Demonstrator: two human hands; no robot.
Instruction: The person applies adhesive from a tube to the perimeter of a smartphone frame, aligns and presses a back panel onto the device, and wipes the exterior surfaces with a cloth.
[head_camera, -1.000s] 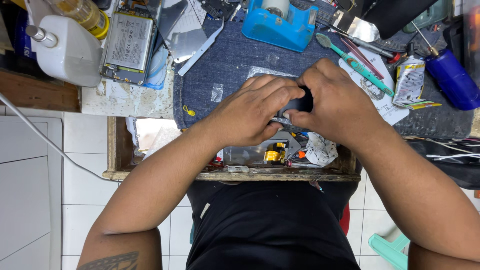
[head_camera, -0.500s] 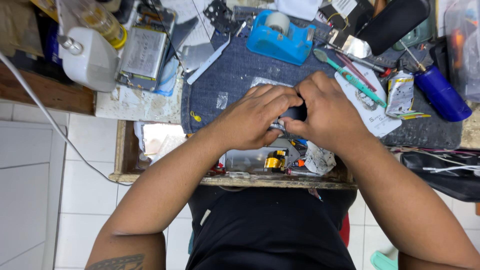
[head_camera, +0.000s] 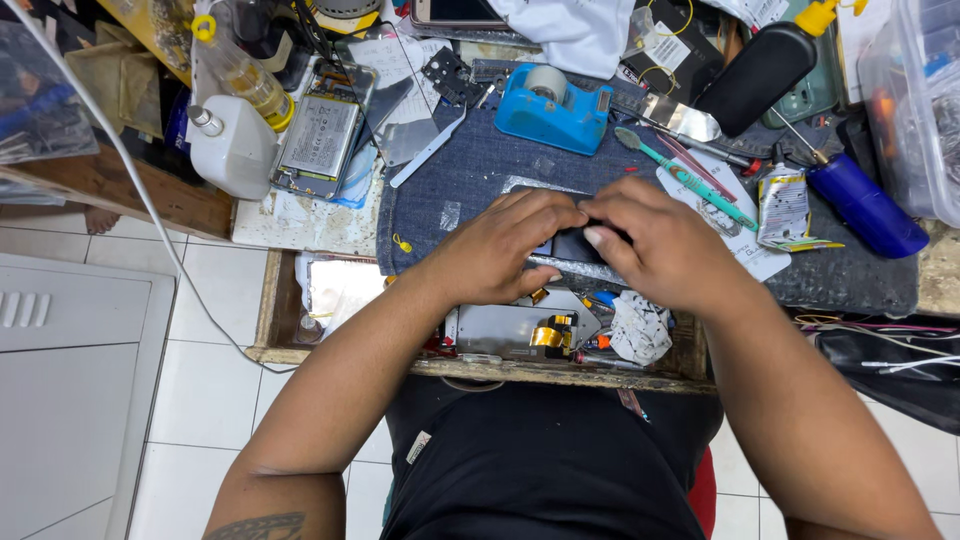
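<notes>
Item in hand: a small flat black phone-like device, lying on the dark blue denim mat at the middle of the cluttered workbench, mostly covered by both hands.

Left hand: fingers curled down narrow over the device's left part, pressing or gripping its edge; the exact contact is hidden.

Right hand: closed on the device's right part, thumb laid across its top face.

Condition of work: the device rests flat and looks closed, with no loose part seen lifted from it; by this showing the work is judged mid-way, at a pressing or seating stage, with the outcome not visible under the fingers.

Nearby stock: blue tape dispenser just beyond the hands; teal-handled brush to the right; dark blue cylindrical bottle further right; white plastic squeeze bottle and an opened phone body with bare battery at left; silver metal back panel with gold flex strip in the open drawer below.
</notes>
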